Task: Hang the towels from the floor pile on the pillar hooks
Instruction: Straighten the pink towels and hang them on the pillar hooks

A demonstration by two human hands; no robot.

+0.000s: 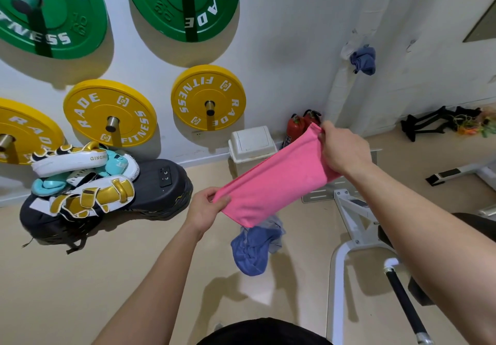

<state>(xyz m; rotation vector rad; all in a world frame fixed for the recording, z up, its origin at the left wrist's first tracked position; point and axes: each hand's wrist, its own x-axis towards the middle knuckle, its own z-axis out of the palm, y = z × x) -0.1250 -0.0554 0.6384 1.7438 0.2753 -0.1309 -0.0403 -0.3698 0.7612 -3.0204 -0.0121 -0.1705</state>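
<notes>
A pink towel (271, 183) is stretched between both hands above the floor. My left hand (208, 207) pinches its lower left corner. Its upper right corner is gripped by my right hand (342, 150). Under it, on the beige floor, lies a crumpled blue towel (253, 250) with a grey cloth beside it. On the white pillar (349, 76) at the upper right hangs another blue towel (363, 60), bunched on a hook. Other hooks on the pillar are too small to make out.
Green and yellow weight plates (208, 97) hang on the wall. Boxing pads (83, 181) lie on a black base at left. A white bin (252, 144) and red extinguishers (302, 124) stand by the pillar. A white bench frame (351, 215) stands at right.
</notes>
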